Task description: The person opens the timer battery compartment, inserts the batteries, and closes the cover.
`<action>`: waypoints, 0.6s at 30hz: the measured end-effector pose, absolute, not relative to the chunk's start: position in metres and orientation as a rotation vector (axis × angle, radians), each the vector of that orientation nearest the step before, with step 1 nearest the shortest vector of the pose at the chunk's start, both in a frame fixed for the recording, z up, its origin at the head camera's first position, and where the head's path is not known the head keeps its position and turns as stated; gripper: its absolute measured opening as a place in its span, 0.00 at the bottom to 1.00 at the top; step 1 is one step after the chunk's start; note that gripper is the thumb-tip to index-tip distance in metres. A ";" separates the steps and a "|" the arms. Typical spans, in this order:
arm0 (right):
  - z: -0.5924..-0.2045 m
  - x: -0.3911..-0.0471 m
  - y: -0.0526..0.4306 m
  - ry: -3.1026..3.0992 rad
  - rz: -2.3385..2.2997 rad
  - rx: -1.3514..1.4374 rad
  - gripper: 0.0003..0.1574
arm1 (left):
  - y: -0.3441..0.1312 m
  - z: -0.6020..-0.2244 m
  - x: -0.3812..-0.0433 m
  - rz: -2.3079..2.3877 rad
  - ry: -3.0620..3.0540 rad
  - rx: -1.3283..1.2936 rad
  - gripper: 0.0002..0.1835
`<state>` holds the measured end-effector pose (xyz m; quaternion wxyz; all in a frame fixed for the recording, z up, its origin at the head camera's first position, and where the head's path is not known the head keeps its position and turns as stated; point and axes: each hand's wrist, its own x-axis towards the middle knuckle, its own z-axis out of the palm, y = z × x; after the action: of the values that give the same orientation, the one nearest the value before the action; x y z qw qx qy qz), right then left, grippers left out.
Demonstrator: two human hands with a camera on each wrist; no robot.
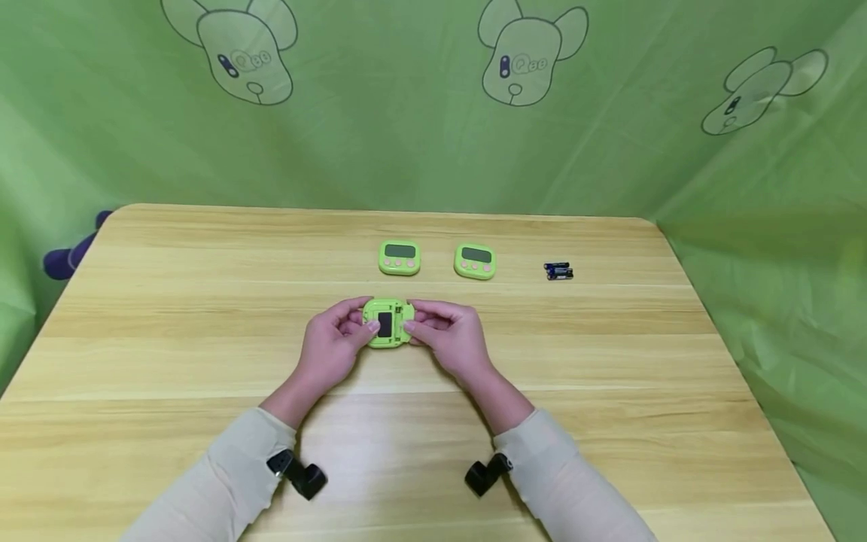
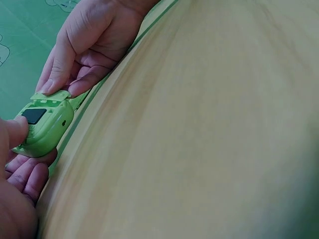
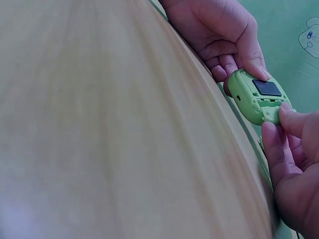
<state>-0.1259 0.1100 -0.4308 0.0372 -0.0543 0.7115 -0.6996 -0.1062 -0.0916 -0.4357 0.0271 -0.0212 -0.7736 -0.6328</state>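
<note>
A green digital timer (image 1: 386, 340) is held back side up above the table, a dark rectangle on its back. My left hand (image 1: 330, 342) grips its left side, thumb on the back and fingers around the edge. My right hand (image 1: 455, 337) pinches a small green battery cover (image 3: 270, 114) at the timer's right end, between thumb and forefinger. The cover sits at the battery slot, tilted against the body in the left wrist view. Whether it is fully detached, I cannot tell. The slot's inside is partly hidden.
Two more green timers, a left one (image 1: 400, 258) and a right one (image 1: 476, 261), lie screen up beyond the hands. Several dark blue batteries (image 1: 558, 271) lie to their right. The wooden table (image 1: 203, 316) backs onto a green curtain (image 1: 400, 150).
</note>
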 end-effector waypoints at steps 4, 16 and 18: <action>-0.430 -0.126 0.114 2.161 -2.168 -0.150 0.21 | -0.091 -0.436 -0.107 -1.957 -2.382 -0.072 0.21; -0.424 -0.127 0.147 2.393 -1.979 -0.022 0.19 | -0.093 -0.439 -0.107 -2.001 -2.346 -0.063 0.22; -0.424 -0.128 0.152 2.469 -1.892 -0.039 0.18 | -0.093 -0.439 -0.107 -2.003 -2.344 -0.064 0.22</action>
<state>-0.1277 0.1524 -0.4236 0.0154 -0.0126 0.7937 -0.6080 -0.1070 -0.0930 -0.4391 0.0288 -0.0208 -0.7598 -0.6492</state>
